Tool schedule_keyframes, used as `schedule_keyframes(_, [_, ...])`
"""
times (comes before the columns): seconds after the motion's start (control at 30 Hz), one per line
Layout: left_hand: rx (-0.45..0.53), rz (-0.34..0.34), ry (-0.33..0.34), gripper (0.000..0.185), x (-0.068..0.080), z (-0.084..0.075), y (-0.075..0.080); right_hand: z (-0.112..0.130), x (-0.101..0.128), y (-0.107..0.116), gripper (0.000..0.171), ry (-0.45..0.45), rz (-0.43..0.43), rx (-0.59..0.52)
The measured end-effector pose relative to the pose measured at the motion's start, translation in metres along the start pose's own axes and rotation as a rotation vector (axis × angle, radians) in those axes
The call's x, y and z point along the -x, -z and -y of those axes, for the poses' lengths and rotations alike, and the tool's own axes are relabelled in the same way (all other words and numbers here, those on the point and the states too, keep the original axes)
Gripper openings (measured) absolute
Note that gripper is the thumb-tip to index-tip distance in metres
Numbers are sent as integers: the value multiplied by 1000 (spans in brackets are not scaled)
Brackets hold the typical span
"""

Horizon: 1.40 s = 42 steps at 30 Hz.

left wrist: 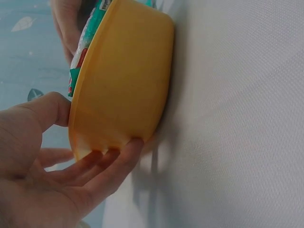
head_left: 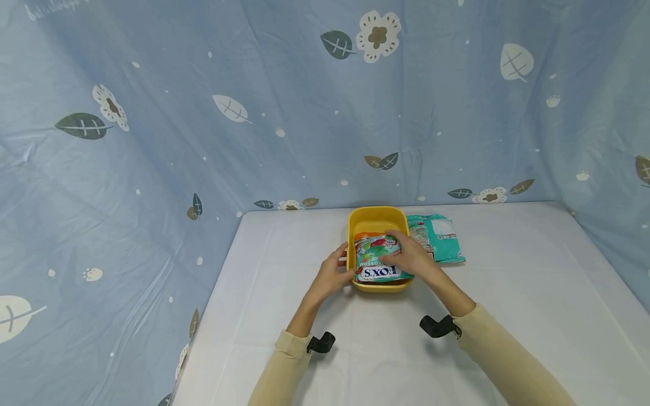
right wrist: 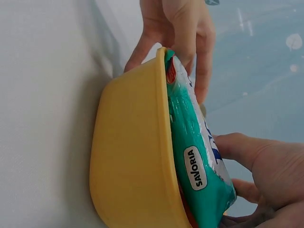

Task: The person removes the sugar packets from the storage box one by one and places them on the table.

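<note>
A yellow plastic tub (head_left: 376, 212) (left wrist: 128, 85) (right wrist: 128, 161) stands on the white table at mid-back. In it lies a teal FOX'S candy bag (head_left: 376, 266) (left wrist: 88, 38) (right wrist: 194, 142), on top of an orange packet (head_left: 368, 235). My left hand (head_left: 332, 275) (left wrist: 47, 180) (right wrist: 175, 33) grips the tub's left side, thumb at the rim and fingers against the outer wall. My right hand (head_left: 410, 258) (right wrist: 270, 175) lies over the bag's right part and holds it, with thumb and fingers round its edge.
A second teal packet (head_left: 438, 237) lies flat on the table (head_left: 508, 293) just right of the tub. A blue curtain (head_left: 152, 141) with leaf and flower prints closes off the back and both sides.
</note>
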<state>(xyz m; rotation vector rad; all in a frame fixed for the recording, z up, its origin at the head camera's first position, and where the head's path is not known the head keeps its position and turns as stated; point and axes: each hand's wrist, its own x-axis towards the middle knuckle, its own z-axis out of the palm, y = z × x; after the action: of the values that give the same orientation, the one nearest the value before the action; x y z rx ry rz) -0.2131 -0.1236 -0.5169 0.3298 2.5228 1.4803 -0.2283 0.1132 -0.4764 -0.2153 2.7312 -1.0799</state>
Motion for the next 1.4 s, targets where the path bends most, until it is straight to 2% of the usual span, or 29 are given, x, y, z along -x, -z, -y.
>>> schedule_keyframes(0.67, [21,-5,-1,80,0,1,0,-2,0,-3,69,5,-15,-70])
schedule_keyframes(1.2, [12,-10,-10,80,1,1,0,-3,1,5,58,9,-28,-80])
schedule_keyframes(1.4, [18,-9,-16,79,2,1,0,-4,2,7,57,40,-31,-94])
